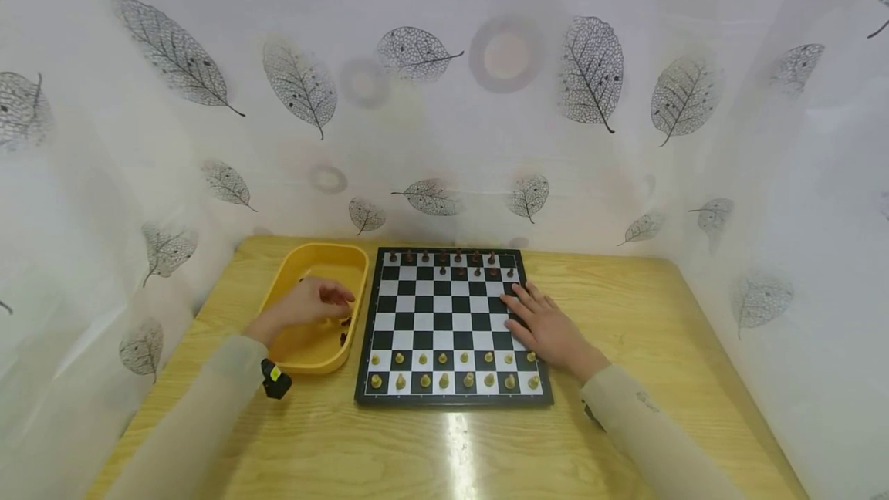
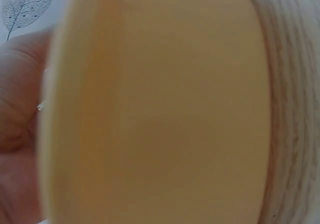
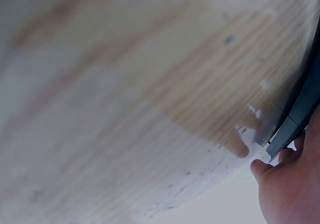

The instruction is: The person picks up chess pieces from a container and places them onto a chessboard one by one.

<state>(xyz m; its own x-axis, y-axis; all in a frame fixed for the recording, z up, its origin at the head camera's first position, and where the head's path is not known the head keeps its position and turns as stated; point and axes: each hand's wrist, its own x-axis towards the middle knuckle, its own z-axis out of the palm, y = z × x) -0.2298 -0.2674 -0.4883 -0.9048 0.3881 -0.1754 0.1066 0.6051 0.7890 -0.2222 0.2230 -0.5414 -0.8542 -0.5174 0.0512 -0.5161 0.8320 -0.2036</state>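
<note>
My left hand [image 1: 312, 302] reaches over the yellow plastic tray [image 1: 305, 368], its fingers bent down toward the inside. Whether it pinches a piece is hidden. A few dark chess pieces [image 1: 343, 339] lie in the tray near its right wall. In the left wrist view the tray wall [image 2: 175, 108] covers most of the hand. Fingers spread, my right hand [image 1: 552, 330] rests on the right edge of the chessboard [image 1: 442, 305]. Dark chess pieces [image 1: 458, 256] stand in the two far rows, with gaps at the left of the second row and the far right corner. Pale chess pieces [image 1: 444, 381] fill the two near rows.
The tray stands beside the board's left edge on a light wooden table [image 1: 389, 454]. A pale curtain with leaf prints [image 1: 430, 137] hangs behind the table and along both sides.
</note>
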